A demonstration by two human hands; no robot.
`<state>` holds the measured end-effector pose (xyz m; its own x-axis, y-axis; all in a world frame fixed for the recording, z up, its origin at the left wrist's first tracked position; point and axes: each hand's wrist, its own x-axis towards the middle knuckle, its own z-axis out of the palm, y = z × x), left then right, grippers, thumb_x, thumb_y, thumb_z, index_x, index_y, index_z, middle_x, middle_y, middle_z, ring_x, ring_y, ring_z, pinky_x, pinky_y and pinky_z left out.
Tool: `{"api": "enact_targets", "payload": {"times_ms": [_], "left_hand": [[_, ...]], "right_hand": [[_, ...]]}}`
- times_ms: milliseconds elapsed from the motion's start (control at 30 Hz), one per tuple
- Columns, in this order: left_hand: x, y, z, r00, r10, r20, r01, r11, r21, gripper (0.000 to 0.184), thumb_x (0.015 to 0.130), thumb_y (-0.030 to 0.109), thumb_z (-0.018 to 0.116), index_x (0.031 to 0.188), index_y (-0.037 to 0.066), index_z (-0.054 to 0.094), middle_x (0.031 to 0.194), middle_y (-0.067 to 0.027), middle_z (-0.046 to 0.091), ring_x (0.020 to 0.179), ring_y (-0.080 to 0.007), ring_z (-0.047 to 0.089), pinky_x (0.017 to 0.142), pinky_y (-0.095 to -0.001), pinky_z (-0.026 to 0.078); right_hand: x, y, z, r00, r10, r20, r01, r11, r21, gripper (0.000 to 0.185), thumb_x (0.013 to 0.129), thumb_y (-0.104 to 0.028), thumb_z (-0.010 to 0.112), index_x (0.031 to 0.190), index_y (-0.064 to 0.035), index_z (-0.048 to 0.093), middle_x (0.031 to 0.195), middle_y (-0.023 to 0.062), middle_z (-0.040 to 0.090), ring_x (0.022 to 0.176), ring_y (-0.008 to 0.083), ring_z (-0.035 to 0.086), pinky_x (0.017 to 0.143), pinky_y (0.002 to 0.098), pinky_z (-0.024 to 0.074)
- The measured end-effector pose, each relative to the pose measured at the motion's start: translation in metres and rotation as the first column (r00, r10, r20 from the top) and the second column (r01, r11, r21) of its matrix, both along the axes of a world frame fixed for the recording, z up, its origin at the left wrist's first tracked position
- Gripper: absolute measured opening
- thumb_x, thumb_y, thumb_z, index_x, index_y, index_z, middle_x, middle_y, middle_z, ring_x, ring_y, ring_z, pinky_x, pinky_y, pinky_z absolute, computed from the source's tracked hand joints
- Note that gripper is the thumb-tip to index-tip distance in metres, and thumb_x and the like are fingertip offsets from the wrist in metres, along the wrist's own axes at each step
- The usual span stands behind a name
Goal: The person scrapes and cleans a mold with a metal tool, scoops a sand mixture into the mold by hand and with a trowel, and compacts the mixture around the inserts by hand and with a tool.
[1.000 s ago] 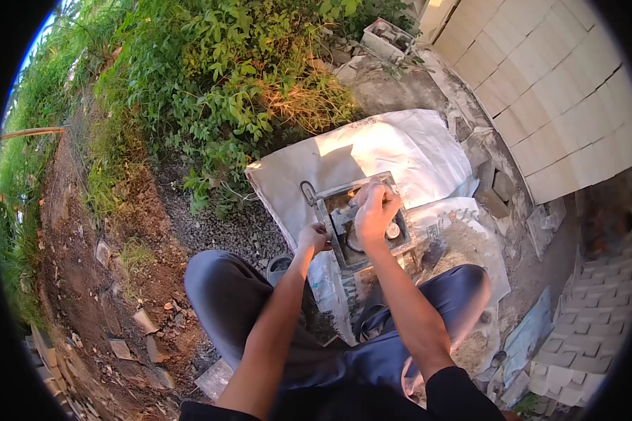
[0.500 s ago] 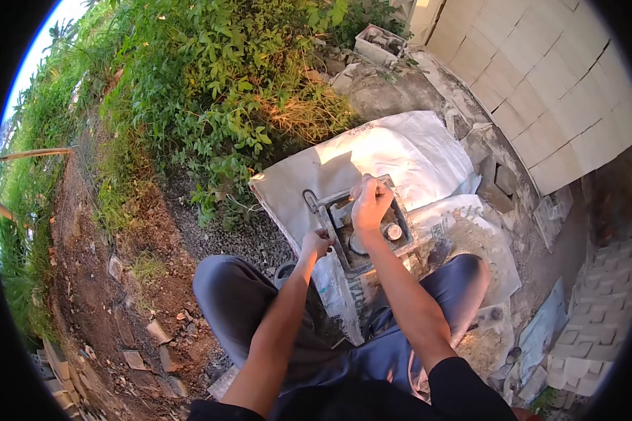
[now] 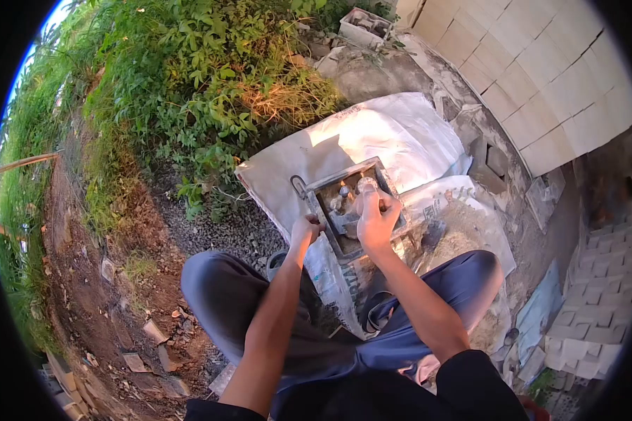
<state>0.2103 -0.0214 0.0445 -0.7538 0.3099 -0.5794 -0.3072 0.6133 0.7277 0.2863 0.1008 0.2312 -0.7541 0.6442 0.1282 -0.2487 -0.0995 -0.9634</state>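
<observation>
A square, dark-rimmed frame (image 3: 328, 237) lies on a white sack in front of me, with sandy material and small objects inside. My right hand (image 3: 378, 219) is over its right half, fingers curled together and pointing down. A pale round piece (image 3: 366, 184) shows at the fingertips; I cannot tell whether it is gripped. A small grey object with an orange tip (image 3: 344, 189) stands farther left inside the frame. Beside the frame's left side is my left hand (image 3: 307, 230), closed, with whatever it may hold hidden. A metal loop (image 3: 298, 186) sticks out from the frame's far left corner.
The white sack (image 3: 400, 130) spreads under the frame, with a sand pile (image 3: 470, 231) to the right. A hollow block (image 3: 496, 160) and a pale panel wall (image 3: 534, 84) stand farther right. Green plants (image 3: 218, 91) grow at the back left, and a white tub (image 3: 365, 27) sits behind.
My right hand has come lower and nearer over the frame, uncovering small objects at its far side. My left hand stays closed beside the frame. The whole view has shifted slightly.
</observation>
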Motion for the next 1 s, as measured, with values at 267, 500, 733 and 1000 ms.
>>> {"api": "enact_targets", "payload": {"times_ms": [267,500,733,1000], "left_hand": [[0.000,0.002,-0.006,0.999,0.026,0.046,-0.027,0.999,0.032,0.035,0.073,0.011,0.070,0.105,0.000,0.063,0.080,-0.0092,0.068,0.067,-0.0148,0.066,0.058,-0.0286,0.050],[0.009,0.014,0.014,0.983,0.186,-0.012,-0.181,0.968,0.174,0.087,0.069,-0.011,0.063,0.142,0.017,0.025,0.097,-0.0167,0.061,0.065,-0.0248,0.066,0.049,-0.0339,0.053],[0.009,0.020,0.027,0.988,0.155,-0.008,-0.148,0.959,0.241,0.099,0.068,-0.018,0.056,0.148,0.023,0.015,0.081,-0.0106,0.054,0.059,-0.0246,0.063,0.047,-0.0352,0.056],[0.007,0.016,0.025,0.988,0.156,0.007,-0.152,0.950,0.274,0.096,0.068,-0.017,0.055,0.147,0.023,0.018,0.071,-0.0067,0.052,0.056,-0.0222,0.061,0.047,-0.0362,0.055]], "right_hand": [[0.028,0.007,0.010,0.998,-0.033,0.058,0.036,0.998,-0.047,0.041,0.091,-0.021,0.054,0.055,-0.0010,0.050,0.051,-0.0043,0.044,0.048,0.0019,0.033,0.044,0.0239,0.0253],[0.036,0.008,0.007,0.988,-0.045,0.149,0.052,0.998,-0.042,0.042,0.091,-0.020,0.054,0.054,-0.0015,0.046,0.051,-0.0077,0.037,0.050,0.0011,0.030,0.043,0.0256,0.0207],[0.041,0.013,0.013,0.976,-0.091,0.198,0.106,0.992,-0.063,0.041,0.091,-0.019,0.053,0.055,0.0003,0.047,0.052,-0.0059,0.041,0.050,0.0023,0.032,0.045,0.0257,0.0251],[0.046,0.013,0.009,0.974,-0.106,0.201,0.112,0.994,-0.018,0.039,0.089,-0.019,0.054,0.058,0.0032,0.053,0.052,-0.0052,0.042,0.052,0.0029,0.035,0.045,0.0262,0.0272]]}}
